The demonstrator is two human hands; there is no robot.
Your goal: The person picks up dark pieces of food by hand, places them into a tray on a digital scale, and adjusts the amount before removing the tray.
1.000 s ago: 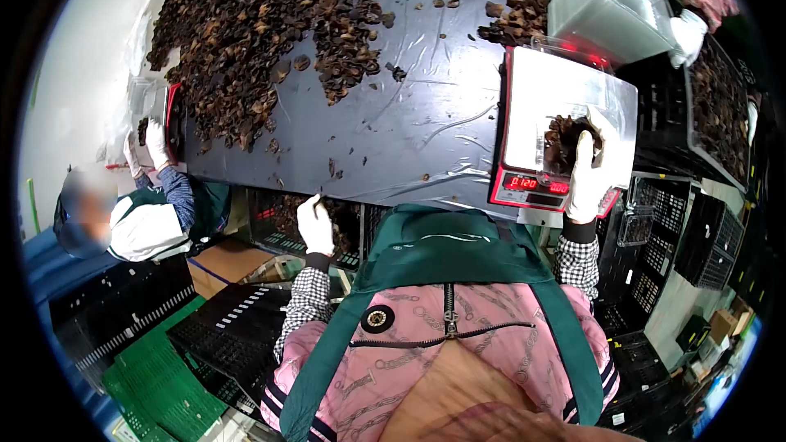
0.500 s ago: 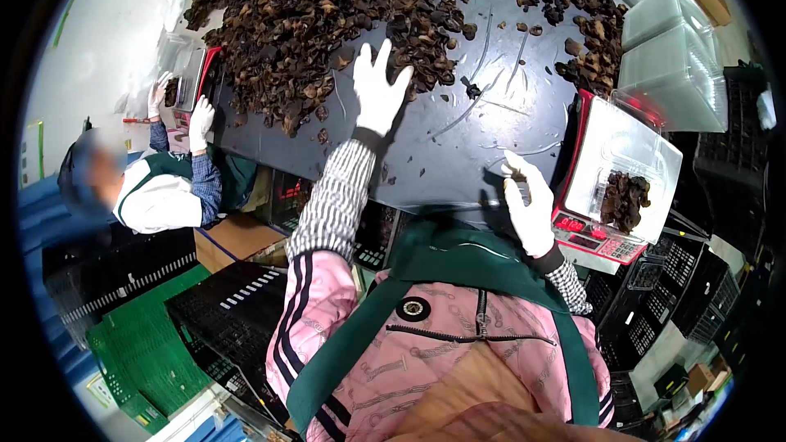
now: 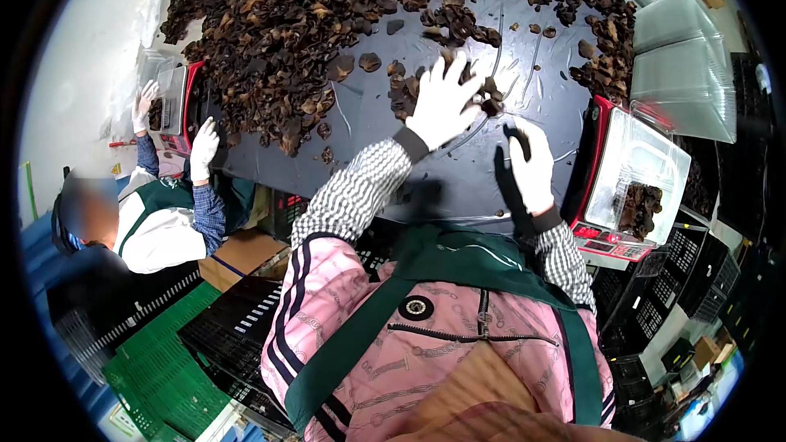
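Note:
My left hand (image 3: pixel 444 104), in a white glove, lies palm down with fingers spread over a small cluster of dark dried wood ear mushrooms (image 3: pixel 403 95) on the dark tabletop (image 3: pixel 372 151). Several pieces show around its fingertips and beside its thumb. My right hand (image 3: pixel 534 170), gloved too, hovers near the table's front, its fingers apart and nothing visible in them. To its right stands a red-framed digital scale (image 3: pixel 599 141) bearing a clear plastic box (image 3: pixel 641 165) with wood ear mushrooms (image 3: pixel 640 209) inside.
A large heap of wood ear mushrooms (image 3: pixel 270 41) covers the table's far left. Stacked clear boxes (image 3: pixel 684 65) stand beyond the scale. On the left, a co-worker (image 3: pixel 164 225) in white gloves works at another scale (image 3: pixel 173 106). Black crates (image 3: pixel 237 331) and a green crate (image 3: pixel 168 368) sit below.
My left hand has swept right and nearer from the heap's edge, bringing mushrooms along. My right hand has moved slightly forward and its fingers have opened. The view has shifted a little.

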